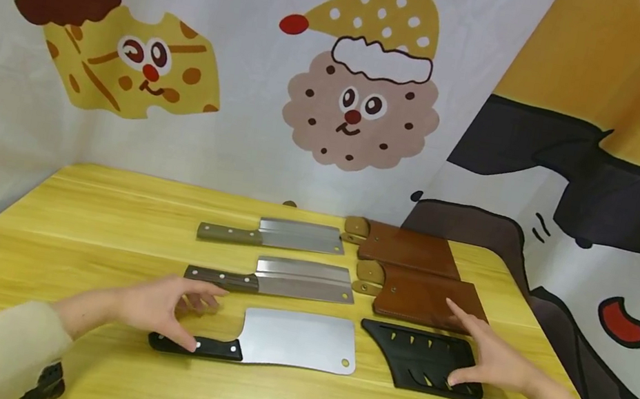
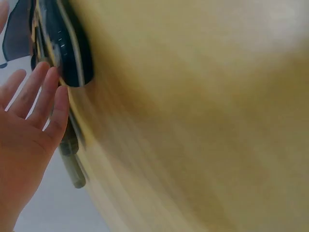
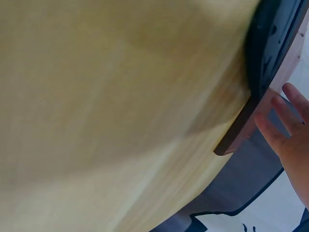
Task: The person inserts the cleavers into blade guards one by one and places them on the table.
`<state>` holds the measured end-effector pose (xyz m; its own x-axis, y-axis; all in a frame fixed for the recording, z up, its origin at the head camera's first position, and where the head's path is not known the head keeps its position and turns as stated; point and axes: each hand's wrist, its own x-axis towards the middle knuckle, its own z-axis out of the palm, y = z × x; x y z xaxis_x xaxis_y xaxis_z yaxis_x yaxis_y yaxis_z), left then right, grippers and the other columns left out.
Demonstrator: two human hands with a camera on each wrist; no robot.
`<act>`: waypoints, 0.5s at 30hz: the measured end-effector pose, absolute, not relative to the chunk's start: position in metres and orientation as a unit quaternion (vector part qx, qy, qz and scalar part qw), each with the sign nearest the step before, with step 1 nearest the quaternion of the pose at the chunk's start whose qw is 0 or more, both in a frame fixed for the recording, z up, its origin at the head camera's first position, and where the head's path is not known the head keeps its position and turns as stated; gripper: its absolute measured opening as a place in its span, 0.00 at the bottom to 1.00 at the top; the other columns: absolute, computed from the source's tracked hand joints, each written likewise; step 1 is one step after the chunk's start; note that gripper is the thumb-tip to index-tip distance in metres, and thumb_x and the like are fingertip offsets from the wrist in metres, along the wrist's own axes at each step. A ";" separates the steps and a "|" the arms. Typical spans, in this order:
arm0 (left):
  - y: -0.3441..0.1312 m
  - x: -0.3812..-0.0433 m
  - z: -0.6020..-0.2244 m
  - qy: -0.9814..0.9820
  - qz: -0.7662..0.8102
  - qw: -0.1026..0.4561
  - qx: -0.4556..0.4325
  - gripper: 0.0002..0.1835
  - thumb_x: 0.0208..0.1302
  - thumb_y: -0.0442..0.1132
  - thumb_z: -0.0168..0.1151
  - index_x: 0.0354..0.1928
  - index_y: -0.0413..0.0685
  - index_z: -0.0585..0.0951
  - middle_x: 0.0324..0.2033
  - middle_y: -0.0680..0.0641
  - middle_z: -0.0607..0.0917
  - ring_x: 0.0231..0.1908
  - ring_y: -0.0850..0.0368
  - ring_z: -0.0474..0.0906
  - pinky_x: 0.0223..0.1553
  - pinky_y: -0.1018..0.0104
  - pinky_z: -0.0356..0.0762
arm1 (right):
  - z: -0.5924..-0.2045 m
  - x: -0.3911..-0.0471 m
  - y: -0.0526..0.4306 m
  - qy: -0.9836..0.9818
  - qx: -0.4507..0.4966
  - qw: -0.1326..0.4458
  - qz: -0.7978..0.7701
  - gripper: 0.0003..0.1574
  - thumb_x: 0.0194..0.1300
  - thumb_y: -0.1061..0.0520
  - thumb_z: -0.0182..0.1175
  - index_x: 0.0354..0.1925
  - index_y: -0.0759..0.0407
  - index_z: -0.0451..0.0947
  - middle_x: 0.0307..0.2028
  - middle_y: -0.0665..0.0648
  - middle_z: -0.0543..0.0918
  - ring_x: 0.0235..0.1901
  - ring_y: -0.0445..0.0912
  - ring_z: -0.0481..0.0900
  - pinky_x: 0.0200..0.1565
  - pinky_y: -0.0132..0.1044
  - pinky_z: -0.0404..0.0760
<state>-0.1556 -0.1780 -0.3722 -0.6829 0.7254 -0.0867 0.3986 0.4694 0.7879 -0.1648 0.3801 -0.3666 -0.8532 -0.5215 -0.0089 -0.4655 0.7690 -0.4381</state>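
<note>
A wide cleaver (image 1: 297, 340) with a black riveted handle (image 1: 223, 349) lies flat nearest the front of the table. My left hand (image 1: 158, 306) hovers over that handle, thumb and fingers spread apart; its relaxed fingers also show in the left wrist view beside the black handle (image 2: 72, 48). To the blade's right lies a black slotted blade guard (image 1: 404, 359). Over its right end is my right hand (image 1: 498, 360), fingers extended and thumb apart. In the right wrist view these fingers appear beside the guard (image 3: 263, 43). Whether either hand touches anything, I cannot tell.
Behind lie a dark-handled cleaver (image 1: 306, 284) and an olive-handled cleaver (image 1: 301, 237). Two brown leather sheaths, a nearer sheath (image 1: 420, 296) and a farther sheath (image 1: 409, 247), lie to their right. A cartoon-printed curtain (image 1: 226, 157) hangs behind the wooden table (image 1: 104, 214).
</note>
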 end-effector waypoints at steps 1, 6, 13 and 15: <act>-0.179 -0.155 -0.373 0.827 0.394 0.219 0.335 0.43 0.50 0.50 0.71 0.65 0.38 0.65 0.53 0.41 0.78 0.49 0.48 0.76 0.48 0.64 0.76 | -0.368 -0.164 0.381 0.939 -0.261 0.070 -0.215 0.76 0.37 0.50 0.77 0.74 0.56 0.40 0.67 0.76 0.55 0.61 0.76 0.55 0.48 0.75 0.59; -0.182 -0.151 -0.381 0.818 0.411 0.231 0.329 0.41 0.48 0.47 0.72 0.62 0.36 0.68 0.45 0.45 0.81 0.43 0.59 0.75 0.41 0.70 0.75 | -0.371 -0.159 0.380 0.944 -0.258 0.066 -0.195 0.76 0.35 0.45 0.77 0.73 0.59 0.43 0.63 0.72 0.65 0.58 0.69 0.65 0.49 0.70 0.65; -0.185 -0.147 -0.389 0.816 0.416 0.209 0.344 0.38 0.46 0.45 0.74 0.59 0.34 0.71 0.38 0.50 0.80 0.36 0.67 0.72 0.37 0.72 0.75 | -0.372 -0.155 0.380 0.945 -0.268 0.058 -0.176 0.77 0.33 0.43 0.77 0.73 0.60 0.45 0.60 0.70 0.68 0.55 0.65 0.69 0.44 0.62 0.72; -0.184 -0.146 -0.391 0.817 0.415 0.203 0.346 0.38 0.45 0.45 0.74 0.58 0.34 0.72 0.38 0.50 0.79 0.36 0.67 0.73 0.38 0.72 0.75 | -0.374 -0.155 0.382 0.945 -0.274 0.060 -0.169 0.76 0.33 0.42 0.77 0.72 0.61 0.47 0.59 0.70 0.68 0.54 0.65 0.69 0.42 0.60 0.74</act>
